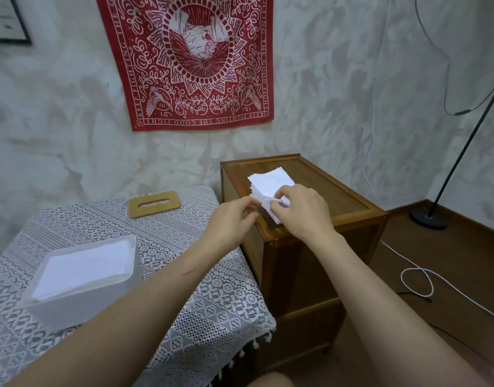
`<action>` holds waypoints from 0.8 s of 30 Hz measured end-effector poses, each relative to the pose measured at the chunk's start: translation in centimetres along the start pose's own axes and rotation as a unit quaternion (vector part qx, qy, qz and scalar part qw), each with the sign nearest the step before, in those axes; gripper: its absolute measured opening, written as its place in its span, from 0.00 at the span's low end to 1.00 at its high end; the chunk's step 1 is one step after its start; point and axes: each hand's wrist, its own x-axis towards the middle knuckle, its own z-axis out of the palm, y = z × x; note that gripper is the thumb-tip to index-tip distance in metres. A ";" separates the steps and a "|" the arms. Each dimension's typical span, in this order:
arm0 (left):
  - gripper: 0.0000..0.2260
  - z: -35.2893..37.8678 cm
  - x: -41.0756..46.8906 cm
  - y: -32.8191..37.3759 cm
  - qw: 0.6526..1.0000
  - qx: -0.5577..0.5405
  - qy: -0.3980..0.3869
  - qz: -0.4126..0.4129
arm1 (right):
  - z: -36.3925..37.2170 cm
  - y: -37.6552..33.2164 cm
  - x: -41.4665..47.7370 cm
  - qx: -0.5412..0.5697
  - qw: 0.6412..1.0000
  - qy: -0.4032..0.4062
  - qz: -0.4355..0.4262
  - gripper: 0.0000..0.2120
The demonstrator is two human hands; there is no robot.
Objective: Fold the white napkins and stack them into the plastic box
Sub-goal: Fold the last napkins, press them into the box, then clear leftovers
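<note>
Two hands (234,216) (298,210) in fingertip pinch on napkin (268,203)

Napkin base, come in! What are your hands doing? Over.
Left hand and right hand pinch one napkin atop the stack on the cabinet. Plastic box open, napkins inside. Lid lies apart on table.

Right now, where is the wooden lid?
In the head view, the wooden lid lies on the lace tablecloth, left of the wooden cabinet, beyond the plastic box.

Bare forearms (379,289), thin red scratch (187,272) on the left.
</note>
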 end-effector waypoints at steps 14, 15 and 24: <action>0.11 -0.3 -0.8 -1.1 1.000 -0.009 0.003 -0.009 | 0.1 -0.1 0.1 -0.087 0.989 0.108 -0.046 0.14; 0.12 -0.5 -0.9 -1.1 1.000 -0.018 0.008 -0.016 | -0.1 -0.2 0.1 -0.067 0.986 0.146 -0.052 0.13; 0.16 -5.0 -5.0 -2.3 0.814 -0.511 -0.009 -0.276 | 3.2 -7.1 -5.8 0.019 0.966 0.137 -0.219 0.10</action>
